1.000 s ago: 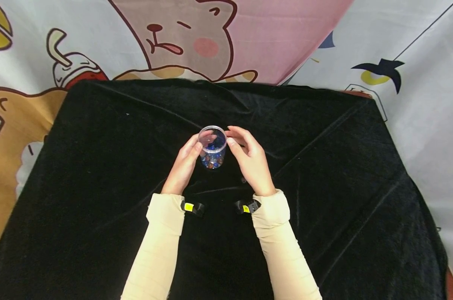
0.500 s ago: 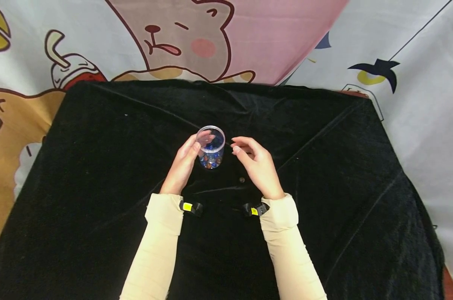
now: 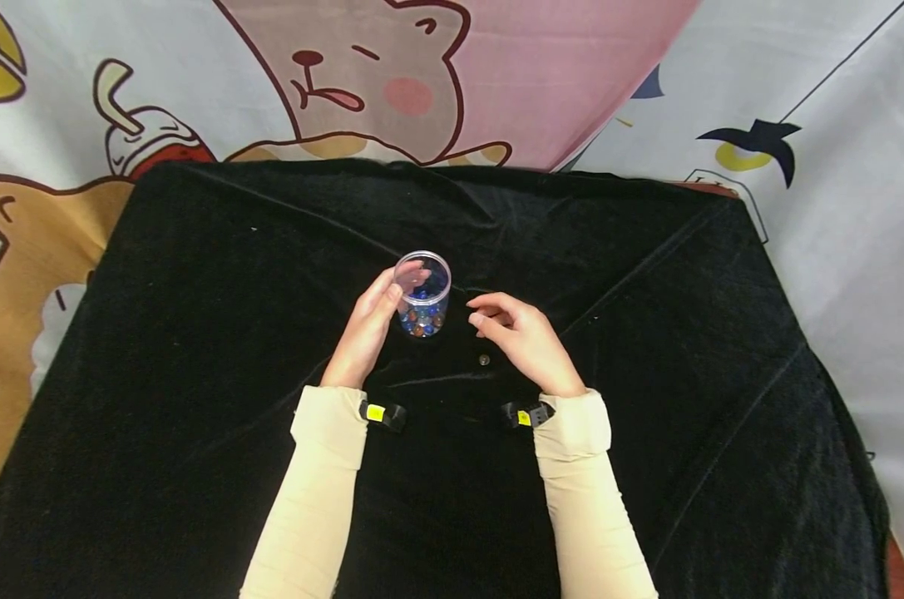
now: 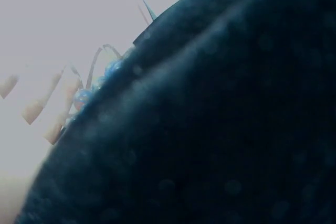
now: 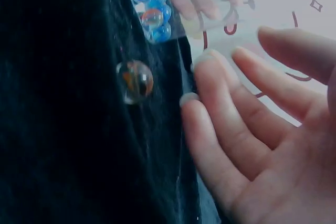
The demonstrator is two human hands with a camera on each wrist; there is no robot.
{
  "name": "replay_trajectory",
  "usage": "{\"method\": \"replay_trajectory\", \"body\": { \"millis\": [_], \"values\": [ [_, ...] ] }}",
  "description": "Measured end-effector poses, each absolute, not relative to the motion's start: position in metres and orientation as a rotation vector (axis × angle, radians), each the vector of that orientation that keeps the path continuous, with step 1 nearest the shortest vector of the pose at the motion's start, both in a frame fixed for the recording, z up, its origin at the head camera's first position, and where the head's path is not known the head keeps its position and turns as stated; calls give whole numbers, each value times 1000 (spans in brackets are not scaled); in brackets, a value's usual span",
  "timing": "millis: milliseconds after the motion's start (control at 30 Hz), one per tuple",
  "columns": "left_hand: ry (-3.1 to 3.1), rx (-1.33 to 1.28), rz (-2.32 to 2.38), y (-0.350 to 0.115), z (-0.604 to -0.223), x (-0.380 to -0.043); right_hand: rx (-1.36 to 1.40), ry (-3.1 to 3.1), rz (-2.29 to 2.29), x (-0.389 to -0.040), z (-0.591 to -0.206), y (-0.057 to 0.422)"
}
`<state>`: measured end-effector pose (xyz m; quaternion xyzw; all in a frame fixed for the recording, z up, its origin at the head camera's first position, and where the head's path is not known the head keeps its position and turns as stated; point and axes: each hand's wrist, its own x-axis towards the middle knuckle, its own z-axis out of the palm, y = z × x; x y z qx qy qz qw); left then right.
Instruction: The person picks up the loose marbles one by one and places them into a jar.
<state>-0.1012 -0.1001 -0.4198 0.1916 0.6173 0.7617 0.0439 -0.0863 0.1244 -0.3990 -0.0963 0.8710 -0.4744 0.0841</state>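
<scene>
A clear plastic jar [image 3: 424, 294] stands upright on the black cloth, blue and reddish-brown glass marbles [image 3: 420, 322] heaped in its lower part. My left hand [image 3: 364, 333] grips it from the left, thumb at the near side near the rim and fingers behind. To its right, my right hand [image 3: 530, 343] hovers apart from the jar, fingers loosely bent and holding nothing. One loose marble [image 3: 485, 360] lies on the cloth below those fingers; the right wrist view shows this clear marble [image 5: 135, 82] with orange-brown swirls. The left wrist view is washed out and mostly cloth.
Black velvety cloth [image 3: 197, 333] with creases covers the table. Behind it hangs a printed curtain [image 3: 571, 66] with cartoon animals. A tiny pale speck [image 3: 254, 229] lies on the cloth at the far left.
My right hand has left the jar's rim and moved right and nearer to me. The loose marble, mostly hidden by it before, now shows fully. My left hand and the jar have stayed.
</scene>
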Motion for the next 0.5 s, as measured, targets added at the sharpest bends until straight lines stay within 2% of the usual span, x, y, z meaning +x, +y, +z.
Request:
{"method": "replay_trajectory", "body": {
  "millis": [500],
  "values": [
    [1906, 580, 2308, -101, -420, -101, -310, 2534, -1207, -86, -407, 139]
  ]
}}
